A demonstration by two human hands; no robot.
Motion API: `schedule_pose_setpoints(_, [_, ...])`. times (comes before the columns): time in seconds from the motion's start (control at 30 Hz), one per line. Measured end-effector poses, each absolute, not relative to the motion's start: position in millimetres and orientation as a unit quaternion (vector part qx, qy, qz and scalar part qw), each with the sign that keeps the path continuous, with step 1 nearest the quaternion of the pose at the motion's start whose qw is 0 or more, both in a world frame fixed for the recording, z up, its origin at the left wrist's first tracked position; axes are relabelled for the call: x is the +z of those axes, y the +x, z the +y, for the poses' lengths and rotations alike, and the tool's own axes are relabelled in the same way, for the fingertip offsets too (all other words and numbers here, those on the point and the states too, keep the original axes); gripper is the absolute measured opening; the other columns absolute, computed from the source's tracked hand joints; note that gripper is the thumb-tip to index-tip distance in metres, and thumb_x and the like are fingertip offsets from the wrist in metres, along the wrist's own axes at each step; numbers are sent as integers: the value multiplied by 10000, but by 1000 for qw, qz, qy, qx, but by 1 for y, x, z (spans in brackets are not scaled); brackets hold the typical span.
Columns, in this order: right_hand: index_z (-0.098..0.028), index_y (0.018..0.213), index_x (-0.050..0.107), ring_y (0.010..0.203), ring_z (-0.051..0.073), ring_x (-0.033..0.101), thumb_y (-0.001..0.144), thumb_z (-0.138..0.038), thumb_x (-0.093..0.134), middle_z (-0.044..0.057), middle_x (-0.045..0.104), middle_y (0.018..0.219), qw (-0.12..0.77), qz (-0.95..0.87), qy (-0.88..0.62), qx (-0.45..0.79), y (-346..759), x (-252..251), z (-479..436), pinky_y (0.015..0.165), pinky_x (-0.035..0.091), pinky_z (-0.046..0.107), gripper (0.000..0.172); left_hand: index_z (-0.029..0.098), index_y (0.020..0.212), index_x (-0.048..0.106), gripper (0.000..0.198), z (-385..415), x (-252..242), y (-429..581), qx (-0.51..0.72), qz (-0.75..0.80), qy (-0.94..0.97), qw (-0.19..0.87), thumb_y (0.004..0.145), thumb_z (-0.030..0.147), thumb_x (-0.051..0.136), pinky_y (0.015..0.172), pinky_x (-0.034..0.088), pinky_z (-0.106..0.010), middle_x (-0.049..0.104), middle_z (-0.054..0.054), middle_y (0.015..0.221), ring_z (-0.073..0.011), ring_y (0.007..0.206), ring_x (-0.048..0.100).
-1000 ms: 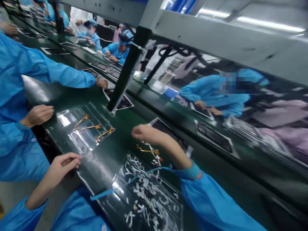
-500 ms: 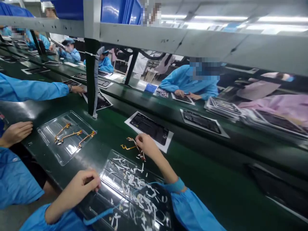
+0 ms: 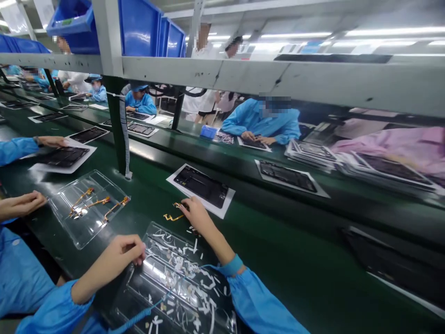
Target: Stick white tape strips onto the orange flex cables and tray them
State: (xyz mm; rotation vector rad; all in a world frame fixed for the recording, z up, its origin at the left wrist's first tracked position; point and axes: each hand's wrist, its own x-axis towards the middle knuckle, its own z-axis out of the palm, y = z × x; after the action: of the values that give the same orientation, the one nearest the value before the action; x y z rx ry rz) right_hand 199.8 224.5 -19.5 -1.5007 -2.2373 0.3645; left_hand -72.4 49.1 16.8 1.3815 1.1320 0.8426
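Observation:
My right hand (image 3: pixel 199 218) reaches over the green bench, its fingertips pinched at an orange flex cable (image 3: pixel 173 216). More of the cable pile is hidden under the hand. A blue wrist strap (image 3: pixel 233 265) with a coiled cord circles that wrist. My left hand (image 3: pixel 113 260) is curled, thumb against fingers, beside the near clear plastic tray (image 3: pixel 130 282); whatever is in its pinch is too small to make out. White strips (image 3: pixel 181 264) lie scattered over this tray. Just beyond my right hand, a black panel (image 3: pixel 201 185) rests on white paper.
To the left, a second clear tray (image 3: pixel 78 243) holds several flex cables. A co-worker's hand (image 3: pixel 52 141) grips a panel on white paper (image 3: pixel 64 157). A post (image 3: pixel 116 125) and a grey shelf beam (image 3: pixel 243 76) with blue bins (image 3: pixel 139 28) stand ahead.
The co-worker's hand at left has pulled a panel on paper leftward, away from the post. My right hand stays at the flex cables, my left by the tray. My view has shifted slightly.

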Motion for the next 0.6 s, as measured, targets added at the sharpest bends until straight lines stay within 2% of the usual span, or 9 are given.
schedule_pose_setpoints(0.13, [-153, 903, 661, 939, 191, 644, 965, -364, 653, 34, 677, 966, 253, -797, -524, 160, 206, -13, 223, 893, 516, 404, 220, 153, 760, 679, 396, 67, 34, -66, 322, 473, 633, 522, 956, 480, 574, 710, 466, -259, 674, -26, 782, -163, 739, 623])
schedule_pose_setpoints(0.27, [-168, 847, 678, 773, 179, 637, 930, -372, 608, 27, 688, 815, 315, -768, -514, 218, 226, 4, 222, 768, 504, 341, 231, 166, 802, 708, 334, 91, 51, -58, 288, 461, 687, 483, 962, 420, 562, 718, 467, -257, 690, -16, 790, -167, 764, 631])
schedule_pose_setpoints(0.33, [-174, 833, 688, 714, 188, 641, 892, -415, 597, 37, 704, 765, 347, -746, -509, 252, 232, 11, 219, 704, 499, 324, 264, 178, 874, 729, 315, 109, 56, -46, 281, 455, 716, 448, 969, 416, 546, 720, 475, -262, 711, -20, 842, -174, 784, 643])
schedule_pose_setpoints(0.4, [-177, 831, 689, 682, 197, 651, 858, -470, 611, 48, 717, 744, 380, -725, -501, 281, 234, 17, 214, 663, 506, 317, 305, 189, 1037, 731, 283, 131, 57, -27, 281, 451, 748, 397, 962, 403, 561, 760, 499, -274, 731, -40, 974, -187, 849, 665])
schedule_pose_setpoints(0.43, [-175, 852, 693, 679, 200, 658, 850, -493, 619, 56, 725, 755, 398, -714, -497, 292, 233, 21, 210, 655, 514, 316, 327, 189, 1162, 700, 317, 142, 55, -16, 282, 451, 766, 362, 951, 397, 587, 817, 511, -286, 726, -60, 1088, -200, 928, 674])
schedule_pose_setpoints(0.5, [-170, 944, 708, 699, 206, 675, 848, -526, 632, 73, 742, 810, 432, -694, -488, 306, 231, 27, 201, 665, 535, 319, 376, 173, 1405, 546, 558, 165, 51, 7, 280, 454, 795, 289, 910, 400, 667, 968, 496, -320, 646, -116, 1330, -239, 1144, 638])
schedule_pose_setpoints(0.53, [-170, 977, 714, 709, 208, 682, 847, -534, 645, 79, 748, 835, 447, -686, -483, 310, 230, 31, 196, 674, 544, 322, 393, 168, 1471, 475, 677, 175, 48, 18, 270, 453, 808, 261, 885, 414, 707, 1008, 484, -336, 613, -133, 1387, -258, 1208, 614])
schedule_pose_setpoints(0.57, [-171, 989, 719, 710, 210, 686, 844, -537, 661, 81, 750, 846, 460, -678, -480, 313, 230, 34, 192, 682, 550, 324, 398, 176, 1486, 460, 721, 183, 45, 28, 254, 447, 822, 243, 868, 428, 732, 1007, 490, -345, 628, -129, 1376, -269, 1211, 621])
schedule_pose_setpoints(0.6, [-171, 977, 723, 706, 210, 687, 839, -535, 678, 80, 748, 837, 473, -670, -479, 314, 231, 37, 188, 686, 554, 325, 391, 197, 1449, 513, 668, 191, 43, 37, 231, 437, 836, 238, 868, 444, 732, 966, 513, -344, 684, -105, 1294, -273, 1151, 659])
